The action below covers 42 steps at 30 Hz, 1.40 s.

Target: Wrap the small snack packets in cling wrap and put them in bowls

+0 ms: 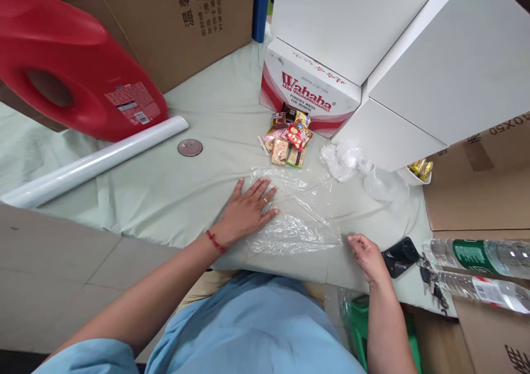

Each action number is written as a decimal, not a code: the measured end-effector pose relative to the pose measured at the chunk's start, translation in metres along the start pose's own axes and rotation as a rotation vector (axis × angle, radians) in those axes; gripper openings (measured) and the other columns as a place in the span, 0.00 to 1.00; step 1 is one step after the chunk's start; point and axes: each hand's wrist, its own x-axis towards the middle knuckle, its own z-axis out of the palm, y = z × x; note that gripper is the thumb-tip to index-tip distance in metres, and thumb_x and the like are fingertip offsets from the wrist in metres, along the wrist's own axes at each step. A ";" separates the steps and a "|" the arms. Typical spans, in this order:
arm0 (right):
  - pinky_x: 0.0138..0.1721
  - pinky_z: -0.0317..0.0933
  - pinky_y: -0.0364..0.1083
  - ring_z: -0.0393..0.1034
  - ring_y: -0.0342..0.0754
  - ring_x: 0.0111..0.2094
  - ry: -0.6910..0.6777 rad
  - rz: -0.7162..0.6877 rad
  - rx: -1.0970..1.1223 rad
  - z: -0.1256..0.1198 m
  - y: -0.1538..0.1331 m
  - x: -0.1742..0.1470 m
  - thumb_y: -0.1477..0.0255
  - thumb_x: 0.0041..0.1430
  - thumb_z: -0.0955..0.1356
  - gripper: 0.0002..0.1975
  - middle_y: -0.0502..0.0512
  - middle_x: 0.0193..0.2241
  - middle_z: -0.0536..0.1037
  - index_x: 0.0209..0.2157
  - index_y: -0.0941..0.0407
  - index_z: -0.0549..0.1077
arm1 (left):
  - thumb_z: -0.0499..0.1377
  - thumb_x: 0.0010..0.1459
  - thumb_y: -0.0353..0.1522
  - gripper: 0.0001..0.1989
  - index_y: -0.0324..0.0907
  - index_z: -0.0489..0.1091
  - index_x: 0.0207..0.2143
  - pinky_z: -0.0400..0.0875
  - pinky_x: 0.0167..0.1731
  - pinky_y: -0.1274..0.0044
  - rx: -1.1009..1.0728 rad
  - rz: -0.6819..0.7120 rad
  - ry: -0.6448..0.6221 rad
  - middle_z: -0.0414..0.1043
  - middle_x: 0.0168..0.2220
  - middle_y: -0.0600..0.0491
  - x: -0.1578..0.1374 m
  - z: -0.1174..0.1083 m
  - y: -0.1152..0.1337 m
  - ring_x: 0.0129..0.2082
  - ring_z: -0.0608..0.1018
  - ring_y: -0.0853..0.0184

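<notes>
A sheet of clear plastic film (296, 227) lies spread and wrinkled on the pale green tablecloth. My left hand (250, 208) rests flat on its left side, fingers spread. By the film's lower right corner, my right hand (366, 255) has its fingertips pressed together in a pinch; whether a bit of film is between them I cannot make out. Just beyond the film sits a small pile of wrapped snacks (290, 139), in red, brown, yellow and clear wrappers. A crumpled white plastic bag (343, 158) lies to the right of the pile.
A white roll (103, 158) and red jug (83, 59) stand left, near a round brown disc (190, 147). Behind is a Wahaha carton (308, 89) below white boxes (348, 20). On the right are a black phone (401, 257), keys (433, 283), two bottles (476, 255) and a snack bowl (418, 174).
</notes>
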 end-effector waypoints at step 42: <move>0.46 0.67 0.53 0.76 0.63 0.48 0.121 -0.407 -1.095 0.114 -0.159 0.125 0.62 0.60 0.70 0.19 0.70 0.44 0.81 0.47 0.59 0.81 | 0.48 0.72 0.57 0.37 0.48 0.60 0.74 0.30 0.74 0.49 -0.067 0.175 -0.017 0.50 0.78 0.42 -0.004 -0.011 -0.041 0.77 0.57 0.53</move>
